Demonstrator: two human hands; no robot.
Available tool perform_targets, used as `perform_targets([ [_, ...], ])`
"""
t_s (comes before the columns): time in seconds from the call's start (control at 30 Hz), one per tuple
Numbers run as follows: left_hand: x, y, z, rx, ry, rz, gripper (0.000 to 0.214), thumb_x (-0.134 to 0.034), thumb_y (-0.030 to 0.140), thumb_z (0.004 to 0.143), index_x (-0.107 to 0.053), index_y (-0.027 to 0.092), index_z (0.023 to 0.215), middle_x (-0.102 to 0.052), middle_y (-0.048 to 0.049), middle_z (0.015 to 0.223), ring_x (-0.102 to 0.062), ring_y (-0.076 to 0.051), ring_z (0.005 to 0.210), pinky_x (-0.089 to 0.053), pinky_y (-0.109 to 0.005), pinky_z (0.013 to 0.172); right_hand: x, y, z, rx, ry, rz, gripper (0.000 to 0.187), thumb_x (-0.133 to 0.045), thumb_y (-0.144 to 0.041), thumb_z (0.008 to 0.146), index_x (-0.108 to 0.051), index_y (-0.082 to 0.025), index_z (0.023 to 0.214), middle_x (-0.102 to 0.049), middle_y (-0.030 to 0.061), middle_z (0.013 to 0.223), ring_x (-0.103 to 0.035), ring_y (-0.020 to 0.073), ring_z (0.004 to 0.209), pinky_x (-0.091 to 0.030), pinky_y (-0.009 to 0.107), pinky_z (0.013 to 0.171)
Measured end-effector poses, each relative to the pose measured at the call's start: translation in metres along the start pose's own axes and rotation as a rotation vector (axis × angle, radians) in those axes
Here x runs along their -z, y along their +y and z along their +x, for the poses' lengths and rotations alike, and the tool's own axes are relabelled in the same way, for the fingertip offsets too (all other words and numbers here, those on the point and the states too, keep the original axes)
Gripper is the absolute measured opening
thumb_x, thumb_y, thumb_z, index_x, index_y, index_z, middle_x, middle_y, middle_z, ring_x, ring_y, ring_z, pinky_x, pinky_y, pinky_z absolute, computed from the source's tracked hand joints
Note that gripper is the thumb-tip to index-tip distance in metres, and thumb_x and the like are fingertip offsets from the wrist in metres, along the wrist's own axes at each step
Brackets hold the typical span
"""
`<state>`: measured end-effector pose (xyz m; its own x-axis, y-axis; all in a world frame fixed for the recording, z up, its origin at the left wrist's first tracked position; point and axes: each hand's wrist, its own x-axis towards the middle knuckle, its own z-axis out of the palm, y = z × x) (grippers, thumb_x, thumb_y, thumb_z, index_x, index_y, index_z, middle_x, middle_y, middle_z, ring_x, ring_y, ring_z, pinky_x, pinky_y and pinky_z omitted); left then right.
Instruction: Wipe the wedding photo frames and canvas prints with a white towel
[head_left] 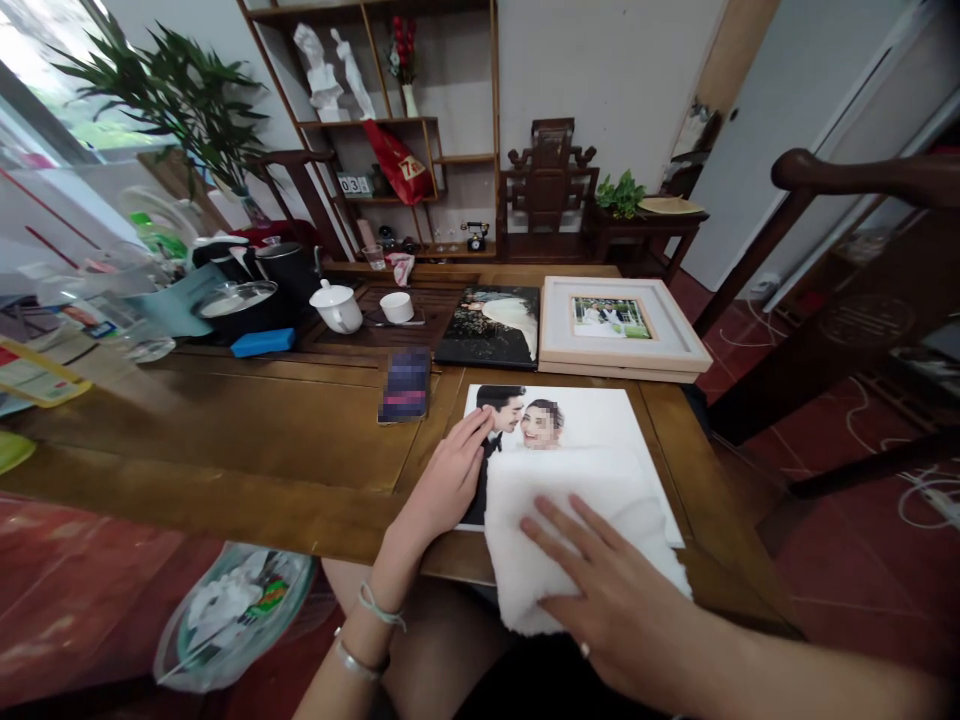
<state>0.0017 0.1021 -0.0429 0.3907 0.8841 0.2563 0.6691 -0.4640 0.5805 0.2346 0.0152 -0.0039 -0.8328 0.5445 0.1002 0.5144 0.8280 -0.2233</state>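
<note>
A large white photo print or panel [600, 415] showing two people lies at the table's front edge. My left hand [454, 470] rests on its left side, fingers stretched out over the picture. Across the lower part of the photo is spread a white fluffy cloth [517, 540], which hangs a little over the table edge. My right hand [600, 570] lies flat on top of the cloth, fingers spread and pressing it down. The cloth hides the lower part of the picture.
Behind the photo stand a dark photo panel [491, 325] and a white framed picture [667, 320]. A phone [403, 385], blue sponge [262, 342], lidded white cup [337, 306] and small bowl [397, 307] sit to the left. Below is a lined bin [300, 590]; a chair [810, 300] stands right.
</note>
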Motion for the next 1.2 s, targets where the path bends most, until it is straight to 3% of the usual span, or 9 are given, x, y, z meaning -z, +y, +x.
perform_targets([
  [0.23,-0.001,-0.001,0.000,-0.002,-0.001,-0.028,0.046,-0.027,0.023,0.099,-0.035,0.023,0.144,-0.033,-0.0071,0.153,-0.027,-0.020,0.142,-0.025,-0.047,0.117,0.029,0.099,0.035,-0.198,0.083,-0.103,0.044,-0.054,-0.007,0.073,-0.063,-0.018,0.114,-0.049,0.0170,0.139,-0.039,0.0308,0.132,-0.032,0.055,0.106],
  [0.33,-0.001,-0.001,0.000,-0.004,0.002,-0.030,0.047,-0.027,0.022,0.098,-0.034,0.024,0.144,-0.034,-0.0067,0.152,-0.027,-0.020,0.142,-0.025,-0.047,0.117,0.037,0.124,0.042,-0.265,0.105,-0.131,0.045,-0.048,-0.004,0.073,-0.061,-0.018,0.114,-0.048,0.0174,0.140,-0.046,0.0300,0.127,-0.038,0.054,0.101],
  [0.43,-0.001,-0.001,0.000,0.002,0.003,-0.030,0.047,-0.027,0.022,0.098,-0.034,0.024,0.144,-0.034,-0.0066,0.152,-0.027,-0.020,0.142,-0.025,-0.047,0.117,0.032,0.111,0.034,-0.239,0.089,-0.145,0.043,-0.049,-0.003,0.073,-0.062,-0.017,0.112,-0.047,0.0173,0.140,-0.040,0.0316,0.132,-0.033,0.057,0.105],
  [0.57,-0.002,-0.001,0.000,0.009,-0.001,-0.025,0.047,-0.027,0.022,0.099,-0.034,0.023,0.145,-0.033,-0.0072,0.153,-0.027,-0.021,0.142,-0.025,-0.047,0.117,0.013,0.050,0.005,-0.089,0.010,-0.096,0.036,-0.061,-0.010,0.072,-0.066,-0.018,0.107,-0.040,0.0172,0.146,-0.023,0.0359,0.139,-0.023,0.061,0.109],
  [0.73,-0.001,0.000,0.000,0.020,-0.013,-0.021,0.046,-0.027,0.024,0.099,-0.036,0.023,0.144,-0.034,-0.0073,0.152,-0.028,-0.021,0.142,-0.025,-0.047,0.117,0.005,-0.001,-0.018,0.123,-0.002,0.006,0.009,-0.065,-0.025,0.078,-0.071,-0.026,0.083,-0.039,0.0075,0.149,-0.025,0.0335,0.139,-0.023,0.057,0.111],
  [0.83,0.000,0.000,0.000,0.011,-0.008,-0.024,0.046,-0.027,0.024,0.099,-0.036,0.023,0.144,-0.034,-0.0070,0.152,-0.027,-0.021,0.142,-0.025,-0.047,0.117,0.010,0.020,-0.010,0.064,0.000,0.002,0.025,-0.064,-0.021,0.075,-0.070,-0.027,0.098,-0.041,0.0083,0.147,-0.028,0.0309,0.138,-0.025,0.055,0.111],
  [0.93,-0.001,-0.001,0.000,0.008,-0.012,-0.022,0.046,-0.027,0.024,0.099,-0.034,0.023,0.144,-0.033,-0.0068,0.153,-0.027,-0.020,0.142,-0.024,-0.046,0.118,0.019,0.069,0.003,-0.098,0.051,-0.071,0.041,-0.059,-0.010,0.071,-0.066,-0.022,0.110,-0.046,0.0122,0.143,-0.032,0.0299,0.137,-0.028,0.055,0.110],
  [1.07,-0.001,-0.001,0.000,0.013,-0.017,-0.013,0.046,-0.026,0.024,0.099,-0.035,0.021,0.144,-0.033,-0.0075,0.153,-0.027,-0.020,0.142,-0.025,-0.046,0.117,0.031,0.131,0.010,-0.246,0.095,-0.150,0.043,-0.054,-0.005,0.071,-0.063,-0.016,0.112,-0.042,0.0206,0.144,-0.039,0.0327,0.132,-0.035,0.056,0.105],
  [1.2,-0.001,-0.001,0.001,0.024,-0.013,-0.015,0.046,-0.027,0.023,0.099,-0.036,0.022,0.143,-0.035,-0.0077,0.152,-0.028,-0.021,0.142,-0.025,-0.047,0.117,0.036,0.130,-0.002,-0.257,0.061,-0.124,0.051,-0.048,0.000,0.067,-0.062,-0.016,0.113,-0.037,0.0181,0.148,-0.033,0.0334,0.136,-0.035,0.057,0.104],
])
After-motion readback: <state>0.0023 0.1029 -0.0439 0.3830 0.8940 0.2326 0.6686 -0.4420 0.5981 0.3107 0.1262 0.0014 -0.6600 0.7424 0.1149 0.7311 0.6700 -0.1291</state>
